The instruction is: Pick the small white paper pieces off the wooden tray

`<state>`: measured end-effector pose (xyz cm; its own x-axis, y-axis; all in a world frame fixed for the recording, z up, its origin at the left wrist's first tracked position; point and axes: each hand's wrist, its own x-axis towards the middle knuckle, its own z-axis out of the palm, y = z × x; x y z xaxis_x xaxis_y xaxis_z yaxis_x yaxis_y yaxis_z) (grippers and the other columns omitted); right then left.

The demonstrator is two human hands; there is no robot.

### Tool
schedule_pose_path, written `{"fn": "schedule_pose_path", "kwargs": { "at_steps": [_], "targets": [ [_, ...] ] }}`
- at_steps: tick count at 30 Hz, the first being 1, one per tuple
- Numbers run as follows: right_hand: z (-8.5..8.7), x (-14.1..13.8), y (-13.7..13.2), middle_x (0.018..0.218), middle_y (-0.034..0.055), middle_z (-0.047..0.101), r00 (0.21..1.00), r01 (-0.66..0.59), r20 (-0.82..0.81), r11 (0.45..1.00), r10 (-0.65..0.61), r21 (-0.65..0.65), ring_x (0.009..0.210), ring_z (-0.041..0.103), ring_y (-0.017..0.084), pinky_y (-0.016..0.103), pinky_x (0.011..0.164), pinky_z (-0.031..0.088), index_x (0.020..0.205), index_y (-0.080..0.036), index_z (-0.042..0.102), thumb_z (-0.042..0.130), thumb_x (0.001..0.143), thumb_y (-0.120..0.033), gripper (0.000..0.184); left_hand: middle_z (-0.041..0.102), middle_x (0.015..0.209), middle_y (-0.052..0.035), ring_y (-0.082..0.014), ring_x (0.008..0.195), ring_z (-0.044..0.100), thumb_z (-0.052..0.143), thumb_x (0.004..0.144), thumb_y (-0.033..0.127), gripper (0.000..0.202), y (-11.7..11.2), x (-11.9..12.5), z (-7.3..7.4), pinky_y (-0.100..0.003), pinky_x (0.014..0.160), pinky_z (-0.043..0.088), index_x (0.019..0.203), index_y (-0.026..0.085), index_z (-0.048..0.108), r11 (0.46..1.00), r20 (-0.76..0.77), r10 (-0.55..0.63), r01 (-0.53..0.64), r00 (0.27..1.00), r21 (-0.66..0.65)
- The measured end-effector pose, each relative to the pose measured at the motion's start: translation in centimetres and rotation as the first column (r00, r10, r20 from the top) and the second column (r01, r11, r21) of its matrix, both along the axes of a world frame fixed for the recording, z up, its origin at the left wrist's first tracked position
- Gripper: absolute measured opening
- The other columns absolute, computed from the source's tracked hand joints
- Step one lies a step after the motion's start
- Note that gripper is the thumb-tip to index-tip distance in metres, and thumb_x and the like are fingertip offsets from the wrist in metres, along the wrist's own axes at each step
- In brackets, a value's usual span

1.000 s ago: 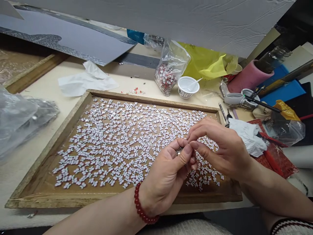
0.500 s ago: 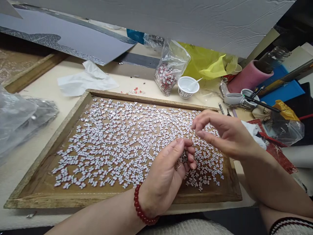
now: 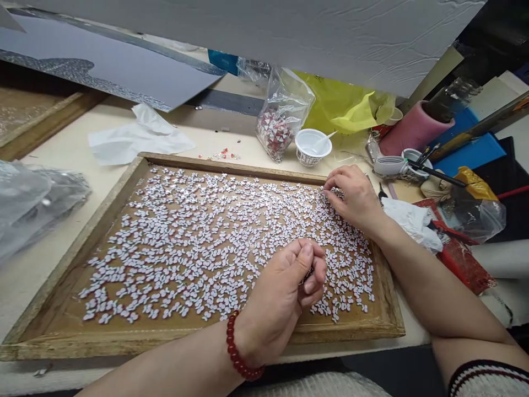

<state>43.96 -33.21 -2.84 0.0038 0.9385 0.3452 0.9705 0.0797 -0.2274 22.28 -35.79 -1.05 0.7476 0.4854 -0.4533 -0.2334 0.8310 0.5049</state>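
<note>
My left hand [image 3: 285, 286], a red bead bracelet [image 3: 240, 355] at its wrist, is curled above the near right part of a wooden-framed tray [image 3: 61, 348]. Closed inside its fingers is a clump of small dark metal pieces [image 3: 307, 274], mostly hidden. Across the brown tray bottom lie a great many small white pieces [image 3: 198, 242] with rounded lobes and coloured edges. Over the tray's far right corner, my right hand [image 3: 353, 193] has thumb and fingers drawn together, low at the white pieces. Whatever its fingertips hold is too small to make out.
Behind the tray stand a clear bag [image 3: 275, 129] of red and white pieces and a white cup [image 3: 313, 149]. Crumpled tissue [image 3: 136, 138] lies at the far left. A pink cylinder [image 3: 413, 129], tools and a red packet [image 3: 465, 264] crowd the right.
My right hand has moved away from my left hand, down to the tray's far right corner. The left fingers have closed further over the metal pieces. The view has shifted slightly.
</note>
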Motion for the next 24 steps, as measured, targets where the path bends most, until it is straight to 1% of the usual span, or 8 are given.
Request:
{"fn": "schedule_pose_path", "kwargs": {
  "at_steps": [4, 8, 11, 13, 16, 19, 21, 24],
  "targets": [
    [-0.3, 0.1, 0.3, 0.096, 0.0071, 0.064, 0.999, -0.010, -0.039, 1.000, 0.010, -0.004, 0.096, 0.056, 0.024, 0.040, 0.083, 0.043, 0.079, -0.021, 0.061, 0.056, 0.083, -0.019, 0.007, 0.039, 0.051, 0.0067, -0.0059, 0.045, 0.019, 0.049, 0.094, 0.033, 0.025, -0.1, -0.2, 0.0, -0.018, 0.043, 0.017, 0.076, 0.017, 0.054, 0.996, -0.002, -0.080, 0.080, 0.997, 0.028],
    [-0.3, 0.3, 0.5, 0.092, 0.0062, 0.065, 0.998, 0.023, -0.067, 0.999, -0.021, 0.031, 0.094, 0.057, 0.024, 0.040, 0.083, 0.043, 0.078, -0.020, 0.062, 0.057, 0.084, -0.020, 0.007, 0.037, 0.051, 0.0066, -0.0062, 0.046, 0.020, 0.052, 0.093, 0.037, 0.029, -0.1, -0.3, -0.1, -0.019, 0.044, 0.016, 0.074, 0.016, 0.058, 0.994, -0.025, -0.093, 0.094, 0.995, 0.061],
    [-0.3, 0.7, 0.5, 0.092, 0.0062, 0.065, 0.996, 0.054, -0.072, 0.996, -0.049, 0.066, 0.093, 0.056, 0.024, 0.041, 0.084, 0.043, 0.077, -0.021, 0.061, 0.057, 0.083, -0.020, 0.007, 0.042, 0.058, 0.0045, -0.0059, 0.050, 0.026, 0.057, 0.091, 0.035, 0.026, -0.1, -0.3, -0.1, -0.018, 0.045, 0.019, 0.076, 0.014, 0.062, 0.995, -0.025, -0.069, 0.071, 0.997, 0.064],
    [-0.3, 0.9, 0.5, 0.092, 0.0064, 0.065, 0.997, 0.061, -0.059, 0.996, -0.057, 0.071, 0.093, 0.056, 0.024, 0.041, 0.084, 0.043, 0.077, -0.021, 0.061, 0.057, 0.083, -0.020, 0.007, 0.046, 0.063, 0.0031, -0.0056, 0.053, 0.032, 0.060, 0.089, 0.031, 0.021, -0.1, -0.2, -0.1, -0.017, 0.047, 0.024, 0.080, 0.013, 0.065, 0.997, -0.006, -0.051, 0.052, 0.999, 0.052],
    [-0.5, 1.2, 0.6, 0.092, 0.0062, 0.065, 0.998, 0.064, -0.032, 0.997, -0.062, 0.045, 0.094, 0.056, 0.024, 0.042, 0.085, 0.042, 0.077, -0.021, 0.061, 0.057, 0.083, -0.020, 0.007, 0.052, 0.069, 0.0017, -0.0055, 0.057, 0.039, 0.062, 0.088, 0.023, 0.011, -0.2, -0.1, -0.1, -0.017, 0.050, 0.032, 0.088, 0.012, 0.066, 0.998, 0.029, -0.061, 0.060, 0.998, 0.025],
    [-0.6, 1.4, 0.6, 0.092, 0.0061, 0.065, 0.998, 0.063, -0.020, 0.998, -0.063, 0.024, 0.093, 0.055, 0.024, 0.042, 0.085, 0.042, 0.077, -0.021, 0.061, 0.057, 0.083, -0.020, 0.007, 0.058, 0.072, 0.0001, -0.0059, 0.058, 0.045, 0.062, 0.088, 0.021, 0.009, -0.3, -0.1, -0.1, -0.018, 0.054, 0.039, 0.091, 0.013, 0.063, 0.997, 0.035, -0.076, 0.076, 0.996, 0.004],
    [-0.5, 1.3, 0.5, 0.092, 0.0064, 0.065, 0.998, 0.061, -0.024, 0.998, -0.061, 0.027, 0.093, 0.056, 0.024, 0.042, 0.084, 0.042, 0.077, -0.021, 0.061, 0.057, 0.083, -0.021, 0.007, 0.060, 0.073, -0.0001, -0.0056, 0.056, 0.047, 0.063, 0.088, 0.022, 0.009, -0.3, -0.1, -0.1, -0.018, 0.052, 0.040, 0.090, 0.013, 0.060, 0.997, 0.034, -0.071, 0.071, 0.997, -0.004],
    [-0.4, 1.2, 0.5, 0.091, 0.0066, 0.065, 0.998, 0.057, -0.031, 0.998, -0.056, 0.038, 0.092, 0.056, 0.024, 0.042, 0.084, 0.042, 0.077, -0.021, 0.061, 0.057, 0.082, -0.020, 0.007, 0.058, 0.066, 0.0017, -0.0045, 0.049, 0.042, 0.063, 0.088, 0.025, 0.013, -0.3, -0.2, -0.1, -0.017, 0.045, 0.035, 0.083, 0.015, 0.056, 0.996, 0.059, -0.087, 0.089, 0.994, -0.026]
  ]
}}
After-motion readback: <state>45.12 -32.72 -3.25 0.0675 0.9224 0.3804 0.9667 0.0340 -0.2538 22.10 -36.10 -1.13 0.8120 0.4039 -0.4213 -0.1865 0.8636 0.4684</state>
